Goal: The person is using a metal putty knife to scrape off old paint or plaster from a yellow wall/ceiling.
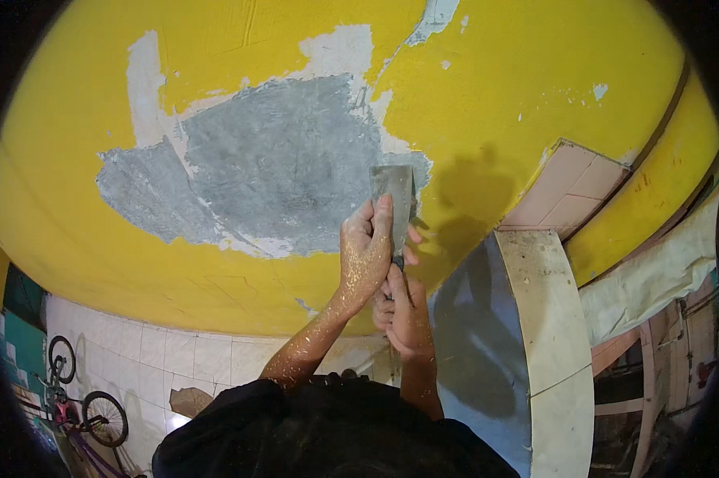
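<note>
My right hand (406,313) is closed around the handle of a putty knife (399,185), most of the handle hidden in the fist. Along the wide metal blade lies the thumb of my left hand (365,257), and its fingertips show past the blade's other side. Paint flecks cover the back of my left hand and forearm. The blade points up in front of a yellow painted wall (264,293), near the right end of a large bare grey patch (276,161). Whether its edge touches the wall I cannot tell. Ragged white areas (338,51) border the patch.
Pink tiles (575,185) and a curved pale ledge (551,334) stand at the right, beside a blue-grey surface (479,358). A bicycle (84,412) is at lower left on white floor tiles (180,352), with a brown piece (191,401), perhaps cardboard, nearby. A pale sheet (652,275) hangs far right.
</note>
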`<state>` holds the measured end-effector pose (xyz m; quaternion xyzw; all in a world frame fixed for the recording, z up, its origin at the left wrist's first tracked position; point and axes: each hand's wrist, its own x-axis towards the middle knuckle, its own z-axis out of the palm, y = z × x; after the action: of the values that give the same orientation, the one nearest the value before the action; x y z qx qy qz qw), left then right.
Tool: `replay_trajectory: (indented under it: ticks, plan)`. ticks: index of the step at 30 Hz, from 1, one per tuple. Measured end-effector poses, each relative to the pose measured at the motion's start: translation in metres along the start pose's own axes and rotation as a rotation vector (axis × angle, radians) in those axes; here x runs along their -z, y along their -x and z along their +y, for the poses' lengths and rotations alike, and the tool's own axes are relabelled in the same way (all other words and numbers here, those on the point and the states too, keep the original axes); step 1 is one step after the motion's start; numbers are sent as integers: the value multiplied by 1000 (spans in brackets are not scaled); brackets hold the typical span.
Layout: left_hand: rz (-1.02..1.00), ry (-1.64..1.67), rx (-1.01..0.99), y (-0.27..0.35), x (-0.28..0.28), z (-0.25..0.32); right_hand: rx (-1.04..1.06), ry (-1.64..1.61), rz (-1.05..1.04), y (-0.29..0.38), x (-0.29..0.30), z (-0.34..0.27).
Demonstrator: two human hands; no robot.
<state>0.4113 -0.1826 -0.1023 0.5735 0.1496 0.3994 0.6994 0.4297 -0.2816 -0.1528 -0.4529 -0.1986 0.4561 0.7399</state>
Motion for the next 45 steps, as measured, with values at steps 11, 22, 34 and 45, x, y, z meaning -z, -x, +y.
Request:
replay_trajectory:
  ticks: [11, 22, 34, 45]
  plan:
    - [19, -44, 37, -3, -14, 9, -11, -36, 6, 3, 3, -17]
    - [-51, 92, 106, -9, -19, 4, 13, 85, 73, 7, 2, -24]
    - [-31, 101, 227, -6, -20, 19, 4, 175, 87, 8, -1, -23]
    - [-31, -5, 263, -9, -16, 15, -13, 223, 124, 5, -4, -23]
